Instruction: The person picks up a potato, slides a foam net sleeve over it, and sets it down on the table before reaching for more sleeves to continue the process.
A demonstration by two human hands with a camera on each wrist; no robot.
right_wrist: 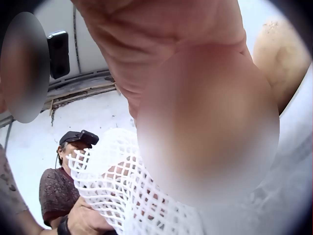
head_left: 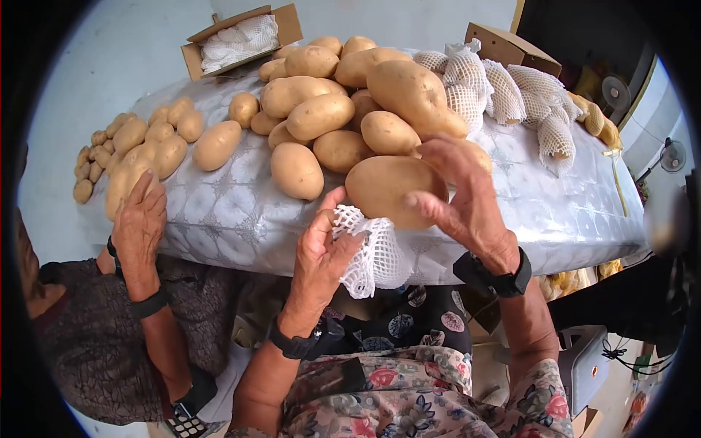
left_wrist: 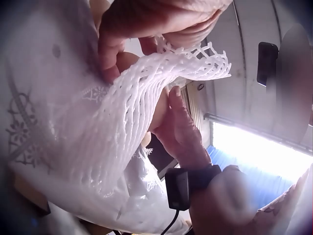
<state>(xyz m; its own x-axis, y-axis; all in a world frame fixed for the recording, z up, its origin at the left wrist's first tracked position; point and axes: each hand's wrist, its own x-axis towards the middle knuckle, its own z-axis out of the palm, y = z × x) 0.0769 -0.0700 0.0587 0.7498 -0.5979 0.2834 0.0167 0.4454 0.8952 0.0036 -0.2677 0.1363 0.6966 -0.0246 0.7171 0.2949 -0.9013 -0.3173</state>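
Observation:
My left hand point(head_left: 321, 244) pinches a white foam net sleeve point(head_left: 374, 252) near its upper edge, in front of the potato pile. The sleeve hangs down past the table edge, and its mesh point(left_wrist: 132, 107) spreads wide in the left wrist view. My right hand point(head_left: 471, 201) grips the right end of a large potato point(head_left: 391, 190), thumb on the near side and fingers over the top. That potato lies level at the front of the pile, just above the sleeve. In the right wrist view my right palm point(right_wrist: 171, 44) fills the top, and a large blurred patch covers the middle.
A heap of potatoes point(head_left: 321, 117) covers the table's middle, with smaller ones point(head_left: 128, 135) at the left. Netted potatoes point(head_left: 504, 91) lie at the right. An open carton point(head_left: 285, 25) of sleeves stands behind. Another person's hand point(head_left: 139, 219) touches potatoes at the left.

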